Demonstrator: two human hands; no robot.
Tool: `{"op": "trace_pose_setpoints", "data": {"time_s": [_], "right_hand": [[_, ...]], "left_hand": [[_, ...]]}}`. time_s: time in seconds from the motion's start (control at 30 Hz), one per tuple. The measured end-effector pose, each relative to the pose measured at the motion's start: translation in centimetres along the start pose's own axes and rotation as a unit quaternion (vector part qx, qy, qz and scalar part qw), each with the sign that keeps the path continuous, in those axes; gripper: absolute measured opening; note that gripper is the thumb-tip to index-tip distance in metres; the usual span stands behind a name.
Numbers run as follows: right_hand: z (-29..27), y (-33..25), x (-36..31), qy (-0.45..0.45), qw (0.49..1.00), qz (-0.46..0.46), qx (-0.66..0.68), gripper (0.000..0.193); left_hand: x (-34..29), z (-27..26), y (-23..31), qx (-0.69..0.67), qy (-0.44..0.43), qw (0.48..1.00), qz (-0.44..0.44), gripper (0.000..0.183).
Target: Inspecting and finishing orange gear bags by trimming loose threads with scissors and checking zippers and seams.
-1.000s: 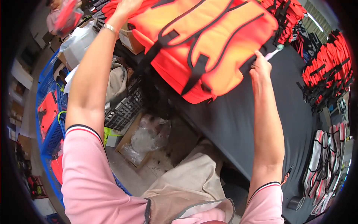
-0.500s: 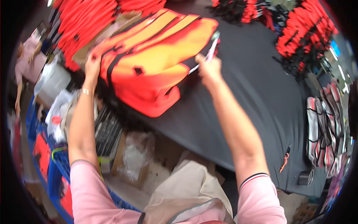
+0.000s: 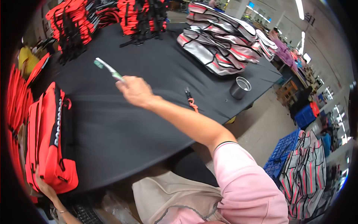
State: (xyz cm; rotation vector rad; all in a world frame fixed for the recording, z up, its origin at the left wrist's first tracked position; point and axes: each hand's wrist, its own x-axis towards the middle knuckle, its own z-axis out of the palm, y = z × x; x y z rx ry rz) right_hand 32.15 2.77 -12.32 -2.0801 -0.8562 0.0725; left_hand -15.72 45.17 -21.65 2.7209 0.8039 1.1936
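Note:
My right hand (image 3: 136,90) is closed around the handle of a white and green toothbrush (image 3: 109,68), held above the dark table, its bristle head pointing to the far left. At the left edge stands a bright orange-red bag (image 3: 46,143) with black trim and white lettering along its side. My left hand (image 3: 45,186) grips this bag at its near lower corner; some of the fingers are hidden against it. A short black and orange cord piece (image 3: 192,102) lies on the table beyond my right forearm.
The table has a black cover (image 3: 112,127). A dark metal cup (image 3: 240,88) stands near its right edge. Silver bag panels (image 3: 220,48) are stacked at the back, red strapped bundles (image 3: 143,16) at the far side. On the right, a blue crate (image 3: 279,153) sits beside more silver panels (image 3: 304,175).
My view has swung to the right. The toothbrush has come away from the bag in my right hand. The bag now stands at the far left, with my left hand still on it.

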Motion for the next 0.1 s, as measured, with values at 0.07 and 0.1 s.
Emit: {"op": "trace_pose_setpoints", "data": {"time_s": [0.07,0.1], "right_hand": [[-4.3,3.8,-0.2,0.071,0.996,-0.02,-0.053,0.034],[-5.7,5.3,-0.2,0.082,0.995,-0.013,-0.063,0.034]], "left_hand": [[-5.9,1.3,-9.6,-0.005,0.049,0.994,-0.099,0.056],[-5.7,3.8,-8.7,-0.084,0.048,0.983,-0.159,0.056]]}}
